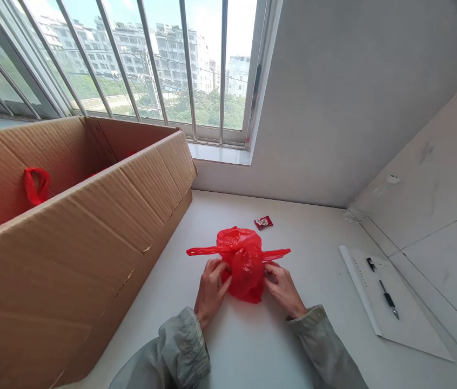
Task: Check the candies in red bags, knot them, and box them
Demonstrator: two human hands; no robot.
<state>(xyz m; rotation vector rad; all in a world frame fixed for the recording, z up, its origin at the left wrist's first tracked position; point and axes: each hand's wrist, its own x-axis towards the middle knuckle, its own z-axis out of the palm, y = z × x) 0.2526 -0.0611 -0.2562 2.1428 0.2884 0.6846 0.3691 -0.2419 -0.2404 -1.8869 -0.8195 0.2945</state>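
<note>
A small red plastic bag [244, 259] lies on the white table [309, 237] in front of me, its two handles stretched out sideways. My left hand [211, 289] grips the bag's left side, fingers curled on the plastic. My right hand [282, 287] pinches the bag's right side below the right handle. A small red packet [263, 222] lies on the table just beyond the bag.
A large open cardboard box [91, 237] fills the left, with a red bag handle [36, 185] showing inside. A white sheet [394, 302] with a pen [386, 294] lies at the right. A barred window [139, 65] and grey walls stand behind.
</note>
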